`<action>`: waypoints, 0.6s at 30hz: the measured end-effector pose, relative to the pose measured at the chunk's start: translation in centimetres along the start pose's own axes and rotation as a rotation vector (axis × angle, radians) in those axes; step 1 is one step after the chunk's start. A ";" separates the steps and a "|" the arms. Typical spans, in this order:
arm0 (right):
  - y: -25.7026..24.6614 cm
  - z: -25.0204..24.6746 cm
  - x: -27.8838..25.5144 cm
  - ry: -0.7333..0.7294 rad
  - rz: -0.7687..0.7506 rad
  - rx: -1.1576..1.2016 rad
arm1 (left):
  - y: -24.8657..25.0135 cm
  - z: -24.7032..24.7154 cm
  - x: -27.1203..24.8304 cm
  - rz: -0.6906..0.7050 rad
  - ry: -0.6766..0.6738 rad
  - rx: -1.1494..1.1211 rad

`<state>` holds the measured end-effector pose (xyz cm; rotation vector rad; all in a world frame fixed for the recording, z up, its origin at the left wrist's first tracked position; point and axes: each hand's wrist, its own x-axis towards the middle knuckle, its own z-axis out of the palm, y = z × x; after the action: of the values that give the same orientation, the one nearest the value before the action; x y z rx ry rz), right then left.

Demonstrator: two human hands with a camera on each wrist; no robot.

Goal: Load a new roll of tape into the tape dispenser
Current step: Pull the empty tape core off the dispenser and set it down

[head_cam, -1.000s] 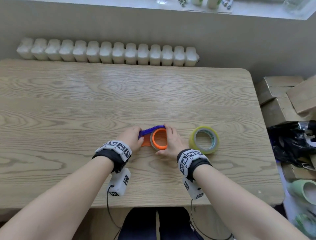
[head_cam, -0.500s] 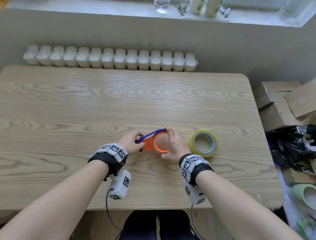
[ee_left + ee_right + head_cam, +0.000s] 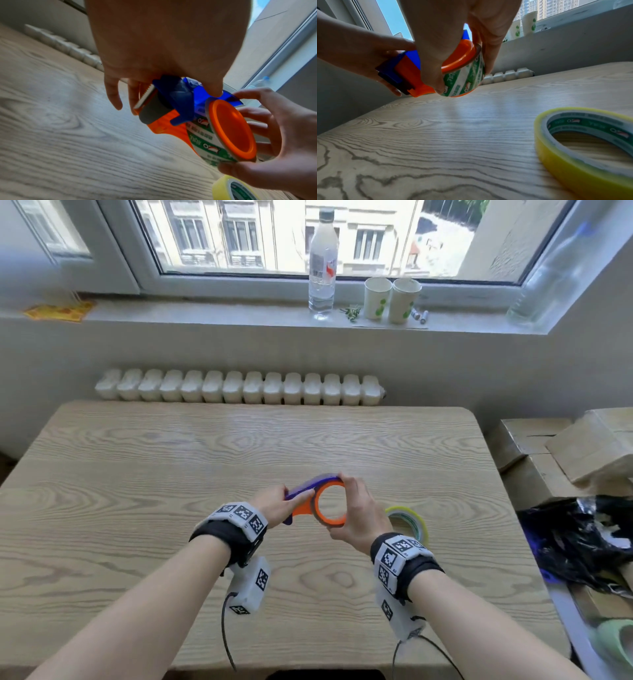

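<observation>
both hands grasp the lifted dispenser; new yellow roll lies flat beside the right wrist.

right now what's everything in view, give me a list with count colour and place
tape dispenser: 1, orange and blue, held above the table, spent green-printed core on its wheel
tape roll: 1, yellow, flat on the table, right of the hands
table: 1, light wood grain
radiator: 1, white, behind the table
water bottle: 1, clear, on the windowsill
paper cups: 2, white with green print, on the sill
cardboard boxes: several, brown, right of the table
black bag: 1, right of the table
left hand: grips the dispenser's cutter end
right hand: grips the core
</observation>
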<state>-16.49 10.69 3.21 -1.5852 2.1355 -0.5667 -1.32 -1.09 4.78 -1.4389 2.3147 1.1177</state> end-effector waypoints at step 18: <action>-0.5 -1.6 1.1 0.176 -0.009 0.086 | 0.5 -1.6 0.1 0.094 0.179 -0.162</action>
<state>-17.29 9.61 4.71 -1.5497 2.1985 -0.8172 -1.41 -2.15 6.13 -1.5591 2.4868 1.2769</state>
